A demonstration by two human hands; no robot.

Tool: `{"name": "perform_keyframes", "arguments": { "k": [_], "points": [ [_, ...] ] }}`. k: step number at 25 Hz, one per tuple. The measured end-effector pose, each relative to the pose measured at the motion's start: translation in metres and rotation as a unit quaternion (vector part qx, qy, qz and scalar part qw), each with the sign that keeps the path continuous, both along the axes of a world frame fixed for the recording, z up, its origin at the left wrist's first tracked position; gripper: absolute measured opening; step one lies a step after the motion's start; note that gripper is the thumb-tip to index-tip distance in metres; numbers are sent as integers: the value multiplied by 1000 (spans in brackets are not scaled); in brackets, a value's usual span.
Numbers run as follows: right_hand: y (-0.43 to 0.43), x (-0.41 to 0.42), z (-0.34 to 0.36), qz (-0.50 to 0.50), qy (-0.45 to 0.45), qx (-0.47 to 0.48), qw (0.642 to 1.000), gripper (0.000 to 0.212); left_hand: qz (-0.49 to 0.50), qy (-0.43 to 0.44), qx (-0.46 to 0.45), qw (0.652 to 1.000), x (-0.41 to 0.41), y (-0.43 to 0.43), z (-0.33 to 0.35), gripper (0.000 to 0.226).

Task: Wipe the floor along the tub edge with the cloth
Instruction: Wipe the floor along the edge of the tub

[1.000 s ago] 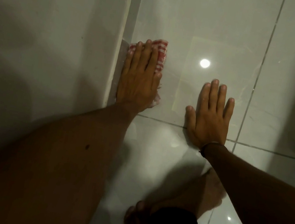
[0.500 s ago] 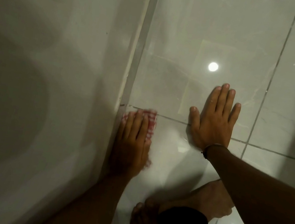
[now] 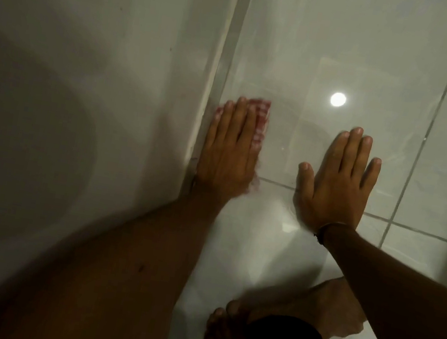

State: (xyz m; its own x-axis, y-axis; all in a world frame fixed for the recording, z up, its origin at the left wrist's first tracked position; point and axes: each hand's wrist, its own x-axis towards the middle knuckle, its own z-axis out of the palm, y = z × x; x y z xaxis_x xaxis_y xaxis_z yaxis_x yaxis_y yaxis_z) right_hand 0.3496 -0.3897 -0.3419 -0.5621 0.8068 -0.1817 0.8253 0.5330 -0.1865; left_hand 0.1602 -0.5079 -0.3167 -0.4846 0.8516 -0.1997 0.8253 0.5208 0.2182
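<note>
Two hands lay flat, fingers spread: the left hand (image 3: 229,152) pinned a checked cloth (image 3: 258,119) to the floor (image 3: 341,41) beside the tub (image 3: 104,45); the right hand (image 3: 335,182) braced. Soft and limp, it probably needs palm pressure.

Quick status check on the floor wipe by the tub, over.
Left hand flat on the red checked cloth, pressed against the tub edge. Right hand open, braced on the floor tile. Nothing blocking the strip ahead.

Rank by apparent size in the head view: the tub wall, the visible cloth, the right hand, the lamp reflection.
1. tub wall
2. right hand
3. cloth, mostly hidden under the left hand
4. lamp reflection
</note>
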Motion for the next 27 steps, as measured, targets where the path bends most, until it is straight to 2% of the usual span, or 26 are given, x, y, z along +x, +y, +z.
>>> {"name": "perform_keyframes", "arguments": {
  "k": [3,5,8,11,15,19,23,27],
  "points": [
    [1,0,-1,-1,-2,4,1000,88,24,-2,-2,1000,-21,40,2,73],
    [1,0,-1,0,-1,2,1000,88,30,8,-6,999,-8,25,4,76],
    [1,-1,0,1,1,3,1000,88,-1,24,-7,1000,46,-57,4,75],
    [0,0,1,-1,5,2,1000,88,7,6,-68,998,100,-151,6,85],
    [0,-1,2,3,-1,2,1000,88,12,-11,-101,995,124,-192,3,72],
    [0,-1,2,-2,4,4,1000,89,4,-3,-84,996,95,-144,6,77],
    [0,-2,3,-3,5,4,1000,89,-15,17,-2,1000,25,-32,2,69],
    [0,-3,1,-6,10,7,1000,89,26,-11,-14,999,-25,45,6,87]
  ]
}}
